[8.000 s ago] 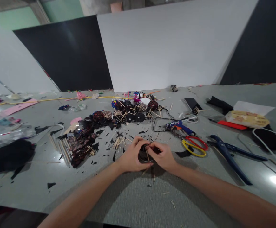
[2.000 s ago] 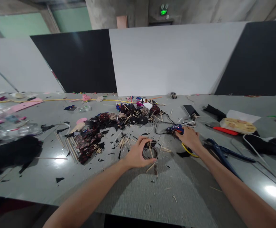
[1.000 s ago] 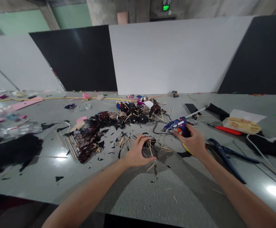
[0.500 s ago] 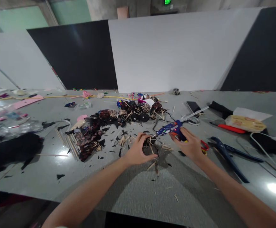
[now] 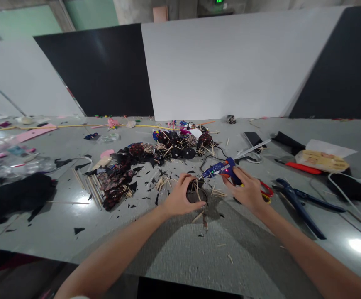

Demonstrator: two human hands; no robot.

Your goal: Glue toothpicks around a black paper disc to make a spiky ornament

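A blue hot glue gun (image 5: 218, 169) with a small red light is gripped in my right hand (image 5: 248, 190), and a long translucent glue stick sticks out behind it. Its nozzle points down and left, at the upper edge of a small dark round piece with thin wooden sticks (image 5: 198, 197). Thumb and fingers of my left hand (image 5: 179, 197) curve round that piece from the left, near the floor. Whether the nozzle touches it, I cannot tell. Short wooden sticks (image 5: 218, 193) and black scraps lie around both hands.
Dark stick-and-fabric pieces (image 5: 183, 153) are heaped beyond my hands. To the right lie blue-handled cutters (image 5: 298, 207), red-and-yellow-handled scissors (image 5: 267, 192), a red-handled knife (image 5: 303, 167) and a phone-like dark slab (image 5: 253, 140). Black cloth (image 5: 21, 195) lies left; upright panels (image 5: 230, 66) stand behind.
The glue gun and my right hand have shifted very slightly left. My left hand keeps its hold on the round piece, almost unmoved.
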